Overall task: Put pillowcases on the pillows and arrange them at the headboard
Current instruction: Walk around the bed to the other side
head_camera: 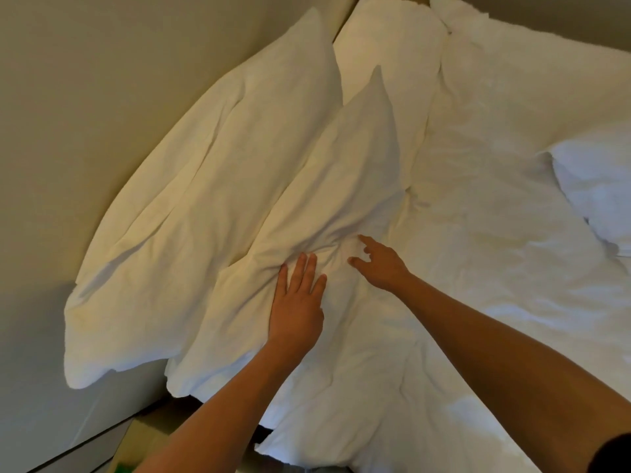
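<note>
Two white pillows lean at the wall: the front pillow [334,186] rests against the back pillow [205,186], which stands along the beige headboard wall [102,80]. The left hand [297,302] lies flat on the front pillow's lower half, fingers straight and together, gripping nothing. The right hand [379,264] touches the creased fabric beside it, forefinger extended, other fingers loosely bent, holding nothing. A third pillow [597,192] lies well apart at the right edge, with rumpled duvet [478,233] between.
</note>
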`<state>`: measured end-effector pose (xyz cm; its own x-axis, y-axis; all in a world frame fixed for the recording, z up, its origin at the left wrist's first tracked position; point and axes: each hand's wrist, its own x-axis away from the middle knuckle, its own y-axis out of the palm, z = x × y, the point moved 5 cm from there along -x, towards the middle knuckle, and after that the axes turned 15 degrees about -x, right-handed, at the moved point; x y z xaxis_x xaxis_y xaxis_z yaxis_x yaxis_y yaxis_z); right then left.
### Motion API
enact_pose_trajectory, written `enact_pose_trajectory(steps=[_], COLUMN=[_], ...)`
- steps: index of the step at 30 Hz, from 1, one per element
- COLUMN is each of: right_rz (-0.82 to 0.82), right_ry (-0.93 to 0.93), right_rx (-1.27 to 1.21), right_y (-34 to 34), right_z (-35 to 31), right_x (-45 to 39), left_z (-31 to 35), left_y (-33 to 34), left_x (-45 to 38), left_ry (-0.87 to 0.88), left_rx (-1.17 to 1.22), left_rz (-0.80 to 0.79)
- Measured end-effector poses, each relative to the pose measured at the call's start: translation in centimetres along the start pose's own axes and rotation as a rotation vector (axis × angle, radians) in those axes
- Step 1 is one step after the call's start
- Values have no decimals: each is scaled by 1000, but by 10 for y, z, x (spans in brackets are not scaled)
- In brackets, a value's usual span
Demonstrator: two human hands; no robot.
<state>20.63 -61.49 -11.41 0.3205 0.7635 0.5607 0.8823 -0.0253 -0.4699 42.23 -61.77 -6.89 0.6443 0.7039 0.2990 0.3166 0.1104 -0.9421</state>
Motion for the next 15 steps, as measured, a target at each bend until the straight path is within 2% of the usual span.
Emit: enact_pose_trajectory(steps=[4, 9, 15], right_rz=[4, 62, 311], right_ry=[35, 103, 207], right_rx=[8, -64, -341], right_y=[-28, -76, -135], right_z=[19, 68, 164], right_x=[44, 136, 303], left_z=[13, 49, 151], left_y=[-22, -59, -106], left_x=[6, 22, 53], left_ry=[0, -108, 13], left_rx=[221, 670, 778], left_rz=[-78, -215, -259])
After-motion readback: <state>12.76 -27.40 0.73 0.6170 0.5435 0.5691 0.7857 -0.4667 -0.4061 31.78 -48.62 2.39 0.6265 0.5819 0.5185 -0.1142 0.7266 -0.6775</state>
